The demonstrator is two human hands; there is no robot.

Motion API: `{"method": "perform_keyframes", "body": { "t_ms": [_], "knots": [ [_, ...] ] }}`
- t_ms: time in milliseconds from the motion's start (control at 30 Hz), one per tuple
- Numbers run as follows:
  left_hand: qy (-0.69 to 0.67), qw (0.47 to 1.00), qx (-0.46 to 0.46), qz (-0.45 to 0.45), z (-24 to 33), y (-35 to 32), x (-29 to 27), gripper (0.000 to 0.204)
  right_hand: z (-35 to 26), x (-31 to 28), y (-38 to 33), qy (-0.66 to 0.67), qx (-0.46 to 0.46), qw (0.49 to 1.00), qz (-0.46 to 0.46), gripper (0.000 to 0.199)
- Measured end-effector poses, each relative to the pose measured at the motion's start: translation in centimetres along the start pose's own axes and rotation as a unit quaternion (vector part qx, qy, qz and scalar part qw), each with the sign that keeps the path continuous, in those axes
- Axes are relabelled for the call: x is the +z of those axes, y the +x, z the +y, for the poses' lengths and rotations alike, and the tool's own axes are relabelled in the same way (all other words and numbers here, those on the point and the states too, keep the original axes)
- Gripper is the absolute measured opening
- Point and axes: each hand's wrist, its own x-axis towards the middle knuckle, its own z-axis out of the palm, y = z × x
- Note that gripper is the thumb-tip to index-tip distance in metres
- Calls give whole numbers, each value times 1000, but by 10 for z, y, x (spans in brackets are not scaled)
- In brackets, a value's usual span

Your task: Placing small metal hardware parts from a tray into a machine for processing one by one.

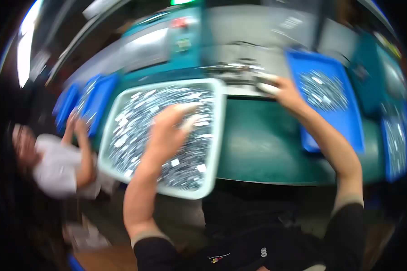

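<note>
Many shiny pieces [133, 135] lie beneath the left hand [171, 128].

The green bench [267, 142] is viewed from head height, downward and forward, at close range, through a fisheye lens.

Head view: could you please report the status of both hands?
Left hand over small shiny pieces in pale bin. Right hand beside metal fixture. Bin rim between hands; blur hides grips.

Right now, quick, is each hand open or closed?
Left hand: over pale-green rectangular plastic bin of shiny pieces; too blurred to tell.
Right hand: beside silvery metal fixture; also too blurred.
</note>
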Motion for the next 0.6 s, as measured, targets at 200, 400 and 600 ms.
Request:
{"method": "perform_keyframes", "body": {
  "t_ms": [200, 400, 600],
  "knots": [
    [-69, 997, 42, 16, -15, 26, 49, 23, 34, -46, -22, -84, 24, 992, 86, 45],
    [-39, 996, 44, 70, -11, 18, 30, 21, 53, -46, -9, -38, -32, 995, 82, 50],
    [-81, 995, 30, 55, -10, 17, 41, 22, 55, -35, -20, -34, -22, 995, 93, 53]
  ]
}}
